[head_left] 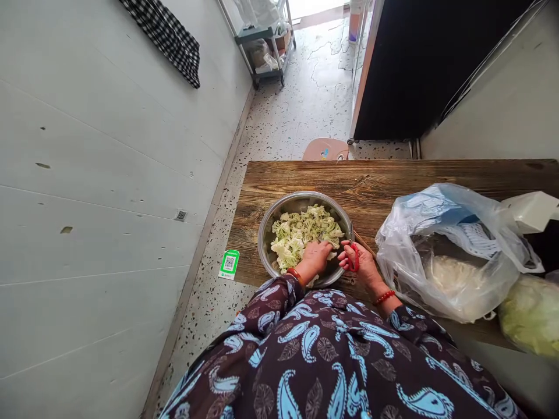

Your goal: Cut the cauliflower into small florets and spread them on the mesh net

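A round steel bowl (265, 228) filled with pale cauliflower florets (290, 235) stands on the wooden table. My left hand (317, 256) reaches into the bowl, its fingers stretched out over the florets; the fingertips are partly hidden among them. At the bowl's right rim, my right hand (360, 265) is closed around the red handles of a pair of scissors (353, 257). The dark blades point away from me, along the rim, apart from my left hand.
Right of the bowl lies an open clear plastic bag (454, 256) with pale contents, beside a bagged leafy green vegetable (530, 314). A green QR card (229, 264) hangs at the left edge of the wooden table (248, 203). Beyond are a pink stool (325, 149) and a wheeled cart (264, 55).
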### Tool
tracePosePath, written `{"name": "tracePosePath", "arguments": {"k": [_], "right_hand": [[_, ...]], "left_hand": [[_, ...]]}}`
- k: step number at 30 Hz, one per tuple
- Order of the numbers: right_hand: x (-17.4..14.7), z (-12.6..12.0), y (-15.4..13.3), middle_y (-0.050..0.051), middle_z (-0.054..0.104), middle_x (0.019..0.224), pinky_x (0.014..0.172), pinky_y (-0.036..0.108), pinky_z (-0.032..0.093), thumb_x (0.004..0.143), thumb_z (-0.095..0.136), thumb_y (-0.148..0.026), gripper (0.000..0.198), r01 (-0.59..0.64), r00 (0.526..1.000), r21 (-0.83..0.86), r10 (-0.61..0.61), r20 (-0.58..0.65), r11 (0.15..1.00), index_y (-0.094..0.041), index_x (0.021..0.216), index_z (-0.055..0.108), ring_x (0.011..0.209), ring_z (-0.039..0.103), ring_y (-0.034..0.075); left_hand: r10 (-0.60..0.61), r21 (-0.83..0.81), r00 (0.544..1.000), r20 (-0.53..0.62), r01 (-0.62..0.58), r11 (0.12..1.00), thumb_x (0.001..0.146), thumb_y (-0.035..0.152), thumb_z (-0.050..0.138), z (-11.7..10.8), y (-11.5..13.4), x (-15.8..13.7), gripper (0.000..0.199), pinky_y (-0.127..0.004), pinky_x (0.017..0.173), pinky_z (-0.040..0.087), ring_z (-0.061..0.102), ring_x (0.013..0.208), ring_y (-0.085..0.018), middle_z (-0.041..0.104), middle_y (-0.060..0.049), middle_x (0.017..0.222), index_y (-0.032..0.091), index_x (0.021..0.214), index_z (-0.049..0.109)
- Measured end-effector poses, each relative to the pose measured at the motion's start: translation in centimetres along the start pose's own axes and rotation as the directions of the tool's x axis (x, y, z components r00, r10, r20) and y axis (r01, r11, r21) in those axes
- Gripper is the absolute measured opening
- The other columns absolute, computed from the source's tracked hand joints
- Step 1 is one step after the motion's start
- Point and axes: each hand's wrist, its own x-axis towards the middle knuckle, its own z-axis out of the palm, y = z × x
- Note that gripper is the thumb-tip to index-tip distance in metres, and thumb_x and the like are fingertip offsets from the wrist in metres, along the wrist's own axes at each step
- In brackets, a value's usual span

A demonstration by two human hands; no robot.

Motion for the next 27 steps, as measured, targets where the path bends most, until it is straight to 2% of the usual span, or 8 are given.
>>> {"name": "tracePosePath", "arguments": {"k": [4, 7, 9, 12, 15, 17, 23, 27], "right_hand": [[-0.2, 0.1, -0.1, -0.002, 0.07, 0.07, 0.047, 0.02, 0.049, 0.078, 0.075, -0.054, 0.048, 0.0, 1.0, 0.017, 0.0, -0.009, 1.0, -0.02, 0.11, 0.061, 0.052, 0.062, 0.01], [-0.3, 0.3, -0.3, -0.001, 0.07, 0.07, 0.047, 0.02, 0.048, 0.078, 0.075, -0.054, 0.048, -0.002, 1.0, 0.028, 0.002, -0.015, 1.0, -0.02, 0.109, 0.061, 0.051, 0.062, 0.01], [-0.3, 0.4, -0.4, -0.001, 0.07, 0.07, 0.046, 0.02, 0.048, 0.077, 0.075, -0.054, 0.049, -0.001, 1.0, 0.03, 0.002, -0.017, 1.0, -0.02, 0.109, 0.061, 0.051, 0.063, 0.011], [-0.3, 0.4, -0.5, -0.001, 0.07, 0.07, 0.045, 0.02, 0.048, 0.077, 0.076, -0.054, 0.049, 0.003, 1.0, 0.028, -0.003, -0.02, 1.0, -0.019, 0.108, 0.062, 0.051, 0.062, 0.011], [-0.4, 0.4, -0.4, -0.001, 0.07, 0.069, 0.045, 0.021, 0.047, 0.077, 0.076, -0.054, 0.048, 0.01, 1.0, 0.023, -0.009, -0.022, 1.0, -0.019, 0.107, 0.062, 0.05, 0.062, 0.011], [-0.5, 0.6, -0.5, 0.0, 0.07, 0.07, 0.046, 0.022, 0.047, 0.078, 0.075, -0.054, 0.047, 0.024, 0.999, 0.022, -0.023, -0.03, 0.999, -0.019, 0.107, 0.061, 0.051, 0.062, 0.012], [-1.2, 2.0, -1.8, 0.0, 0.072, 0.099, 0.071, 0.027, 0.054, 0.074, 0.08, -0.042, 0.05, 0.156, 0.987, 0.026, -0.155, -0.052, 0.987, -0.027, 0.116, 0.058, 0.076, 0.067, 0.013], [-1.6, 2.7, -3.3, -0.002, 0.07, 0.09, 0.07, 0.026, 0.051, 0.069, 0.084, -0.032, 0.05, 0.185, 0.983, 0.007, -0.185, 0.001, 0.983, -0.027, 0.114, 0.062, 0.075, 0.063, 0.013]], "left_hand": [[-0.064, -0.288, 0.995, -0.078, 0.039, 0.957, 0.074, 0.01, 0.064, -1.7, -0.7, 0.1, 0.025, -0.032, 0.083, 0.045, 0.059, 0.094, -0.02, 0.063, -0.007, 0.103, 0.018, 0.098, 0.063], [-0.097, -0.542, 0.993, -0.069, 0.044, 0.839, 0.076, 0.022, 0.064, -3.6, -1.5, -0.4, 0.024, -0.025, 0.067, 0.044, 0.059, 0.078, -0.015, 0.062, -0.003, 0.091, 0.016, 0.1, 0.059], [-0.092, -0.678, 0.995, -0.046, 0.037, 0.734, 0.076, 0.03, 0.064, -4.8, -2.0, -1.2, 0.029, -0.022, 0.061, 0.043, 0.06, 0.075, -0.013, 0.063, -0.003, 0.091, 0.017, 0.101, 0.057], [-0.076, -0.819, 0.997, -0.014, 0.032, 0.573, 0.071, 0.038, 0.069, -6.0, -2.2, -2.2, 0.036, -0.021, 0.061, 0.046, 0.062, 0.077, -0.013, 0.064, -0.005, 0.096, 0.017, 0.097, 0.055], [-0.08, -0.947, 0.995, 0.053, 0.076, 0.313, 0.061, 0.033, 0.081, -6.6, -1.8, -2.8, 0.043, -0.023, 0.064, 0.05, 0.062, 0.076, -0.012, 0.065, -0.005, 0.097, 0.017, 0.093, 0.057], [-0.067, -0.976, 0.993, 0.097, 0.109, 0.19, 0.057, 0.027, 0.085, -6.9, -1.4, -3.1, 0.045, -0.025, 0.067, 0.052, 0.062, 0.077, -0.013, 0.066, -0.006, 0.098, 0.016, 0.091, 0.059], [0.016, -0.969, 0.987, 0.16, 0.154, 0.193, 0.06, 0.024, 0.085, -7.7, 0.0, -3.8, 0.039, -0.026, 0.07, 0.052, 0.062, 0.079, -0.014, 0.066, -0.006, 0.095, 0.014, 0.09, 0.062], [0.051, -0.955, 0.982, 0.183, 0.165, 0.246, 0.062, 0.028, 0.084, -8.0, 0.4, -3.9, 0.038, -0.024, 0.065, 0.048, 0.059, 0.073, -0.011, 0.064, -0.004, 0.09, 0.015, 0.09, 0.062]]}}
